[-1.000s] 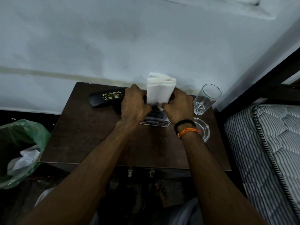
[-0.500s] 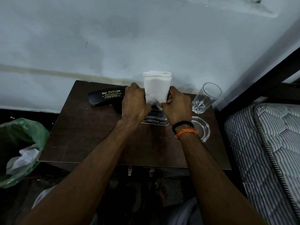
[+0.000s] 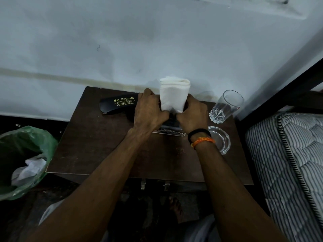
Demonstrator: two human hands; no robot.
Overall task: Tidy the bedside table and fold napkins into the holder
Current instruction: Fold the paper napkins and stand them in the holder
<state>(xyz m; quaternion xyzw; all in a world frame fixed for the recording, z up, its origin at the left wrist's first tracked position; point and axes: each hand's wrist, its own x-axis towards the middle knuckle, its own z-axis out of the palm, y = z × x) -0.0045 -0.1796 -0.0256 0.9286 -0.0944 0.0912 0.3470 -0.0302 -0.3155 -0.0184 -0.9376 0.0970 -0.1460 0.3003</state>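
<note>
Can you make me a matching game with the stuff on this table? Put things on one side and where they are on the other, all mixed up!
Things:
1. folded white paper napkin
2. black glasses case with gold lettering
3. tall clear drinking glass
4. round clear glass ashtray

Places:
A. right back corner of the dark wooden table
B. held upright between the left hand and the right hand
C. beside the right wrist
D. left back of the table, near the wall

Pairs: 1-B, 2-D, 3-A, 4-C
</note>
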